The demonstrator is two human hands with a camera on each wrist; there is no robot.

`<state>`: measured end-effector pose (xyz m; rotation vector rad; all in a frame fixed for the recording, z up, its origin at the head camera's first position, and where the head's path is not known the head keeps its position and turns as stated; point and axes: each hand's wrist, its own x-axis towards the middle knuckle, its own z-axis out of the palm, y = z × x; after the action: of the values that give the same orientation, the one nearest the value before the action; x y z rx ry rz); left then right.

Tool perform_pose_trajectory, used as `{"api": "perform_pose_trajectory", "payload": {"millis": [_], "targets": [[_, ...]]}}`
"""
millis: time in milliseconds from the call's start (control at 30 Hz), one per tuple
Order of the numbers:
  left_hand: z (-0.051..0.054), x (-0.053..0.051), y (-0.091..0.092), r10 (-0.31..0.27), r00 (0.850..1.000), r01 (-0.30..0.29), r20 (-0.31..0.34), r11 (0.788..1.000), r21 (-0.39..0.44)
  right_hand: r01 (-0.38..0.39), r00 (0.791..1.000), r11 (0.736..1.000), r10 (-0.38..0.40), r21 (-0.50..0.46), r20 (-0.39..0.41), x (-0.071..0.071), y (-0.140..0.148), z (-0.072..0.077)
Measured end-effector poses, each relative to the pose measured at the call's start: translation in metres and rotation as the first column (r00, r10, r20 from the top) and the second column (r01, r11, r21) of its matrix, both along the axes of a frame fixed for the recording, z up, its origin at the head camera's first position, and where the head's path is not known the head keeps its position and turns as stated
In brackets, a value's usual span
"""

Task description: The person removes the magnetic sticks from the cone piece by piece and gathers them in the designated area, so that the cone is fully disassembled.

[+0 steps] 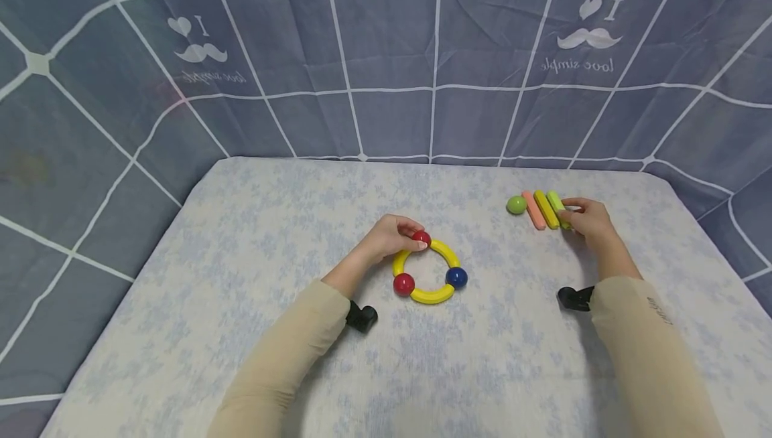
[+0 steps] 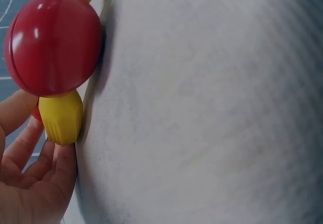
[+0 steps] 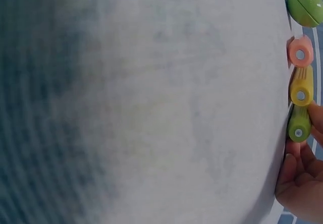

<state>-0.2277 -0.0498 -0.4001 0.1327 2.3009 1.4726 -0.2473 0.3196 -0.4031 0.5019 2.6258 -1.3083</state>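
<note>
A ring of curved yellow pieces [image 1: 432, 296] and balls lies on the table: a red ball [image 1: 404, 284] at its lower left, a blue ball [image 1: 456, 277] at its right. My left hand [image 1: 393, 236] holds the red ball [image 1: 422, 238] at the ring's far side between thumb and fingers. Up at the back right, my right hand [image 1: 588, 217] pinches a light green stick [image 3: 300, 125]. Beside it lie a yellow stick [image 1: 546, 209] and a salmon stick [image 1: 533, 210], roughly parallel. Pale round discs show in the sticks' ends in the right wrist view.
A green ball [image 1: 516, 205] sits left of the salmon stick. The table [image 1: 470, 371] wears a pale blue floral cloth. Behind and to the left hangs a blue-grey curtain [image 1: 386, 56] with white lines. A black wrist mount [image 1: 362, 318] juts from the left sleeve, another [image 1: 575, 298] from the right.
</note>
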Motion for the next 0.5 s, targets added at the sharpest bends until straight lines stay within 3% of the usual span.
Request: {"api": "perform_pose_trajectory", "payload": {"millis": [300,500], "targets": [[-0.0012,0.0018,0.0004,-0.009,1.000,0.008,-0.029,1.000,-0.028,-0.007,1.000,1.000,0.007,0.016,0.018,-0.0018,0.0045,0.0053],[-0.0008,0.0001,-0.0007,-0.029,0.998,0.027,-0.049,0.999,-0.046,0.002,1.000,1.000,-0.001,-0.024,0.027,-0.0015,0.0069,0.0073]]}}
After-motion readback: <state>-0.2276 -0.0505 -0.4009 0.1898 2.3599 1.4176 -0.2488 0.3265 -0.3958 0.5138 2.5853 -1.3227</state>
